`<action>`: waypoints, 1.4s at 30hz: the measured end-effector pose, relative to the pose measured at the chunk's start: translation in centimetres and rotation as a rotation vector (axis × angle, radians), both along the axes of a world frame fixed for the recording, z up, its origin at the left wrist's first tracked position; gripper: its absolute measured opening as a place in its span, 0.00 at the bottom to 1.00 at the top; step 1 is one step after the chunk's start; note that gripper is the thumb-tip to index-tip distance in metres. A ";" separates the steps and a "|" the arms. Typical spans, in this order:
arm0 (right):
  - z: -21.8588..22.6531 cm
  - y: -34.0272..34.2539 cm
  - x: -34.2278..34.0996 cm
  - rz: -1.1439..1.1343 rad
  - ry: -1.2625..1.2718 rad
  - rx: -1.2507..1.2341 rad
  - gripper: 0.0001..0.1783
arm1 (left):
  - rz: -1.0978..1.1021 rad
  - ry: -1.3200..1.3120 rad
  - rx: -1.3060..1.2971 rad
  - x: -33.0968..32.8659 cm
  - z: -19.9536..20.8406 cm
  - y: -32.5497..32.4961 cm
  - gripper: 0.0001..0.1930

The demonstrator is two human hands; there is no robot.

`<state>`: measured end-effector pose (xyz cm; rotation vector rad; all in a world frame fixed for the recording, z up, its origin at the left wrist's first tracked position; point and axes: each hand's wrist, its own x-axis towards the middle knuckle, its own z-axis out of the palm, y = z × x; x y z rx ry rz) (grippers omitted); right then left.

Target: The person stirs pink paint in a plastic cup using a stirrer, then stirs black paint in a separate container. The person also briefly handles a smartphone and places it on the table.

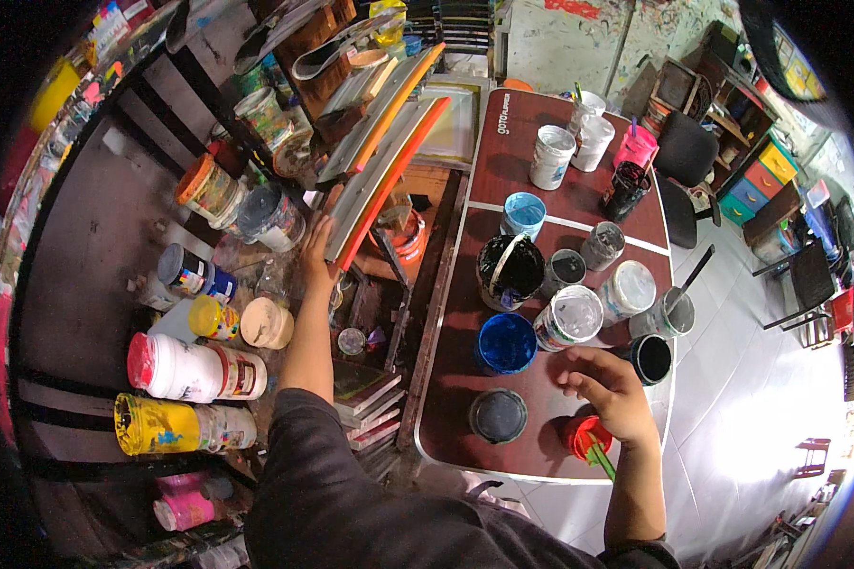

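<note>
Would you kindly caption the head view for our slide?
Left hand at a red-edged bar, right hand near paint containers.

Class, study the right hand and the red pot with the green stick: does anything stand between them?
Nothing visible stands between the right hand and the red pot. The green stick leans out toward the lower right of the picture, beside the forearm, not across that gap.

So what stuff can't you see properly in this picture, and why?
All in the head view:
Left hand: some fingers are hidden behind the red-edged bar.
Green stick: its far end is hidden in the red pot.
Black bucket with the pale handle: too dark inside to tell how full.
Floor on the right: glare washes out part of it.
</note>
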<state>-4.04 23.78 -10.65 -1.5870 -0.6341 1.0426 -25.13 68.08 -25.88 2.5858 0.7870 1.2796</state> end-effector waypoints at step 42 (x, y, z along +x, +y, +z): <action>-0.6 -45.8 -20.8 -0.914 -0.020 0.051 0.22 | -0.288 1.516 -2.100 -1.5 -17.4 -56.8 0.11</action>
